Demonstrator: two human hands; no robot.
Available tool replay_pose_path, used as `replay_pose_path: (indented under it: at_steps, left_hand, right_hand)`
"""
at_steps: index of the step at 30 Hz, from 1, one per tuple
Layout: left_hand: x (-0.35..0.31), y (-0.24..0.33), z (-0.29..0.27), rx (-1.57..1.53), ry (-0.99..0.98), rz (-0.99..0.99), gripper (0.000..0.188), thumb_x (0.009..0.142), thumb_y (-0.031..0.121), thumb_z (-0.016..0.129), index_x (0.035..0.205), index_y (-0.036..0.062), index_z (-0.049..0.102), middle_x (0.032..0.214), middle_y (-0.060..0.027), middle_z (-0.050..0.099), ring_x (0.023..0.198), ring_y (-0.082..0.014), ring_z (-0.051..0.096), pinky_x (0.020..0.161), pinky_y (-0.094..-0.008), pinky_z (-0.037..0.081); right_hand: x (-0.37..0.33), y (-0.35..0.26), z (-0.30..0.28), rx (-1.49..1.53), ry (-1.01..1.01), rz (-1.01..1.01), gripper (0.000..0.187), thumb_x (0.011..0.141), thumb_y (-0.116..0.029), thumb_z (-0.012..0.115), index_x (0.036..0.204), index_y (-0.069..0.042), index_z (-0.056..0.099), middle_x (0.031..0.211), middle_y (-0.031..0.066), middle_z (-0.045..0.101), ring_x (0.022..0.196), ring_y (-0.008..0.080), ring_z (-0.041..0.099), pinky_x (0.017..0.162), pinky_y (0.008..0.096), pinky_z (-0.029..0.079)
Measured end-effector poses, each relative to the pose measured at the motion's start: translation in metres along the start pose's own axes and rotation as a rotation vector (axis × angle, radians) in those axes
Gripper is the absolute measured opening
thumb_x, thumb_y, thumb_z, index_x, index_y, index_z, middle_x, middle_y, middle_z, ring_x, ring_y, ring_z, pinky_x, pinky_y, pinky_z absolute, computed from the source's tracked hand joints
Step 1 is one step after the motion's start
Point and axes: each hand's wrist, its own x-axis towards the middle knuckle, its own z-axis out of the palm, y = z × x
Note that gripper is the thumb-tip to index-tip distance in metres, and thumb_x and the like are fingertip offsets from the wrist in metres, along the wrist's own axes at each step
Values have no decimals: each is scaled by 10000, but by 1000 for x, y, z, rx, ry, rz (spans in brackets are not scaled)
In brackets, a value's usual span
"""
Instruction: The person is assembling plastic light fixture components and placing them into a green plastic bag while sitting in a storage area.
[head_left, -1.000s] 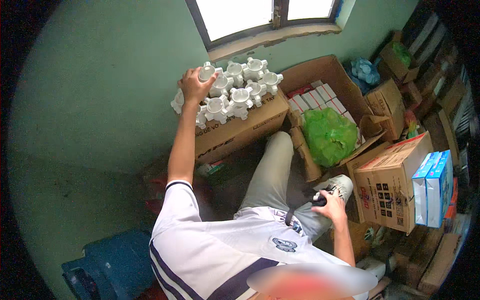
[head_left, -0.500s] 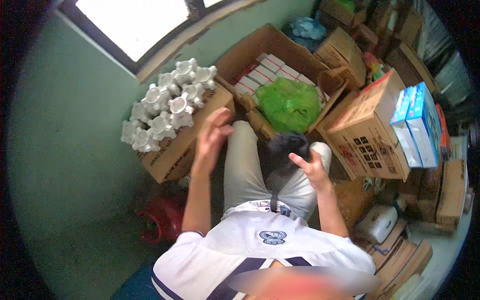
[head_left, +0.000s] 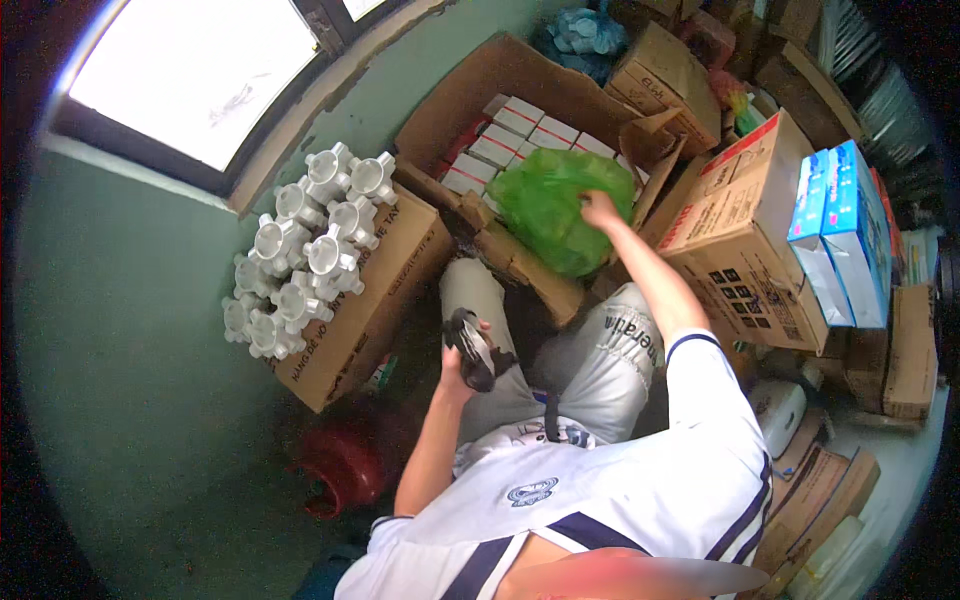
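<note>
My left hand (head_left: 459,377) is closed around a dark, rounded item (head_left: 478,352) with a pale strip across it, held over my left thigh; I cannot make out its kind. My right arm reaches forward to the green plastic bag (head_left: 545,215), and the fingers of my right hand (head_left: 600,209) are closed on its upper right part. The bag lies on top of small white boxes (head_left: 496,147) with red stripes, inside a large open carton (head_left: 440,120). What the bag holds, if anything, is hidden.
Several clear mugs (head_left: 300,240) stand on a cardboard box (head_left: 370,300) at left. A red rounded container (head_left: 345,468) sits low beside me. To the right are a tall carton (head_left: 735,250), blue-and-white boxes (head_left: 845,235) and more stacked cartons. A window (head_left: 200,80) is at upper left.
My right hand has moved forward from near my right knee onto the green bag. My left hand has come down and back toward my thigh and now holds a dark item.
</note>
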Motion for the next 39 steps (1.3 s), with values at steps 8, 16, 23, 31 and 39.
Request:
replay_pose_path:
  at_steps: [8,16,23,31,39]
  left_hand:
    - [-2,-2,-9,-64,94,-28,714,891,572,775,1341,51,586,921,-40,605,817,-120,601,658,-250,491]
    - [-7,6,-14,120,217,-60,846,778,675,826,1324,68,603,920,-34,589,834,-129,564,719,-275,455]
    - [5,2,-3,162,202,-37,913,736,740,830,1321,78,601,942,-38,602,860,-129,582,730,-277,461]
    - [-2,2,-11,122,168,-78,897,756,720,827,1331,73,591,972,-51,617,852,-129,594,716,-273,486]
    - [8,-1,5,126,150,-37,801,831,661,798,1340,79,590,1016,-55,627,959,-145,600,773,-276,500]
  right_hand:
    - [74,58,-3,-338,-135,283,784,876,-252,781,1553,-95,419,1482,269,554,1363,440,542,1129,531,464]
    - [59,30,50,744,308,687,774,1008,-197,675,1657,-129,260,1632,282,334,1404,472,462,1148,581,436]
    - [62,49,57,752,274,776,883,1039,-683,427,1701,-158,172,1708,250,242,1506,461,356,1180,588,368]
    - [51,22,44,589,325,566,936,1027,-640,506,1680,-71,152,1665,298,302,1409,521,466,1195,569,363]
    - [40,33,15,-21,230,201,1126,748,-151,885,1621,-74,178,1467,342,489,1344,517,520,1094,531,487]
